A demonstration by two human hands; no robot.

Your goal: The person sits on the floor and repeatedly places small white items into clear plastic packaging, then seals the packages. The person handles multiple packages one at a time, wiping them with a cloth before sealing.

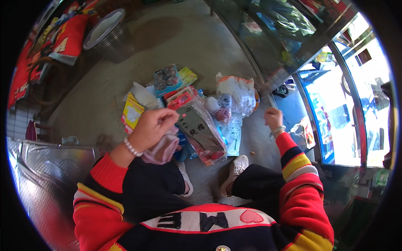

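My left hand (154,125), with a pale beaded bracelet, is curled above the left side of a pile of packaged goods. From its fingers a thin pink cloth or bag (161,149) hangs down in front of my left knee. Off to the pile's right, my right hand (274,119) is closed over the floor, nothing visible in it. Between them lies a long plastic-wrapped dark pack (199,125) with writing. Around it are a clear bag of white items (240,94), netted balls (223,108), a blue pack of metal scourers (168,80) and a yellow-and-red packet (133,113).
A dark bucket (114,47) stands at the far left beside red sacks (67,37). Glass-fronted cabinets (267,40) run along the right. A quilted silver surface (53,188) is at the near left. My white shoes (239,166) are just before the pile on the concrete floor (201,40).
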